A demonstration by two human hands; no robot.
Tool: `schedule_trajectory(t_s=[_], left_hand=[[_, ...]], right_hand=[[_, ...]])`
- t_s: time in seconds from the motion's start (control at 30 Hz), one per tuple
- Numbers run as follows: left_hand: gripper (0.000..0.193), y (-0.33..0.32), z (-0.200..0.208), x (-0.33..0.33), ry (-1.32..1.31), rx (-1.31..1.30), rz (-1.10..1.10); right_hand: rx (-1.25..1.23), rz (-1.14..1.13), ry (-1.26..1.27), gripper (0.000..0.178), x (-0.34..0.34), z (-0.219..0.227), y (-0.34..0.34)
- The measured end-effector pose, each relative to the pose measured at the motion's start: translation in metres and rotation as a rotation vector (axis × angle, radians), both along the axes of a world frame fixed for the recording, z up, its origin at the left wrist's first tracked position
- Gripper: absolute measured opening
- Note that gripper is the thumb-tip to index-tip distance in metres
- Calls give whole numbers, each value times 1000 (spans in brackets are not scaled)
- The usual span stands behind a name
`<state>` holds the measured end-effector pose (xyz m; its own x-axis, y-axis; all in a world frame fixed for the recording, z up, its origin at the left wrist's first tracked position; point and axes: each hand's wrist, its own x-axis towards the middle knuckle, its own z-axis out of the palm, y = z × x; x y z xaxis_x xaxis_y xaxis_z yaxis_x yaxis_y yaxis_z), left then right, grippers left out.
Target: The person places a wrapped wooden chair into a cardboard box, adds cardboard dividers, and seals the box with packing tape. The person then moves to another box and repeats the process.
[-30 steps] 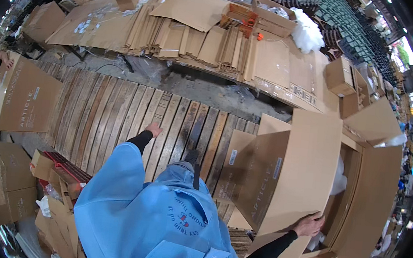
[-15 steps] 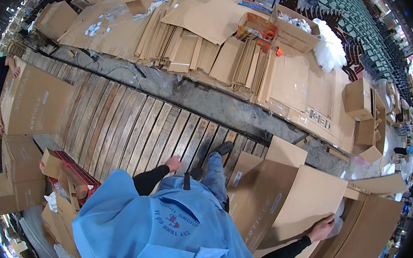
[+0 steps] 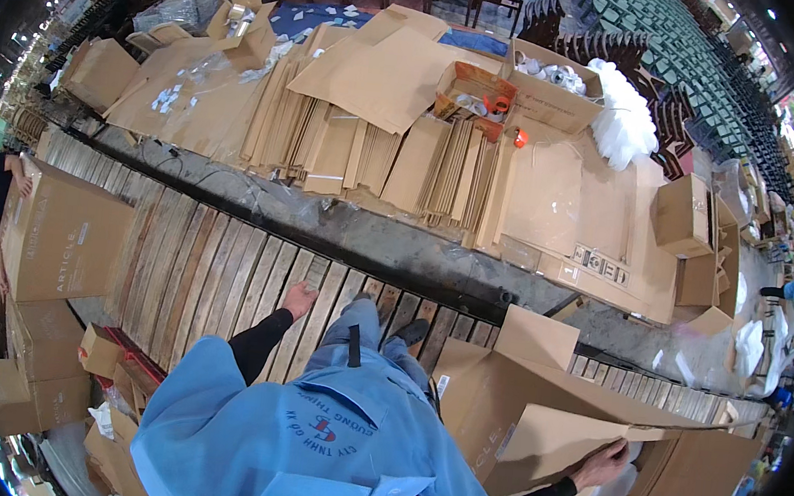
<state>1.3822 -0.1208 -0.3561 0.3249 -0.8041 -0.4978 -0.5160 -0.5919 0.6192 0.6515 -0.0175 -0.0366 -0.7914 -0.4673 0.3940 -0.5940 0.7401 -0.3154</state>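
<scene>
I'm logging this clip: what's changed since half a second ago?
The left shoe has stepped ahead of the right shoe. The open carton now sits lower in view, baring slats beyond it. Still the same: right hand on the carton, left hand over the slats, co-worker's hands on another carton.

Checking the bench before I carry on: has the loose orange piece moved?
No, neither way: the orange piece lies just right of the crate, as before.
</scene>
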Motion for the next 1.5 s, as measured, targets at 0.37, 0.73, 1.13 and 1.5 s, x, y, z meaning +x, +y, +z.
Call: schedule_trajectory(t_s=[0.37, 0.73, 1.13, 1.5], left_hand=[[48, -83, 29, -77, 70, -129, -395], [58, -85, 40, -10, -18, 25, -23], [51, -12, 7, -40, -36, 240, 55], [45, 13, -22, -99, 18, -34, 77]], right_hand=[[-43, 573, -160, 53, -2, -52, -97], [14, 1009, -300, 53, 234, -106, -269], [145, 1253, -421, 54, 283, -134, -311], [306, 1470, -499, 54, 346, -147, -316]])
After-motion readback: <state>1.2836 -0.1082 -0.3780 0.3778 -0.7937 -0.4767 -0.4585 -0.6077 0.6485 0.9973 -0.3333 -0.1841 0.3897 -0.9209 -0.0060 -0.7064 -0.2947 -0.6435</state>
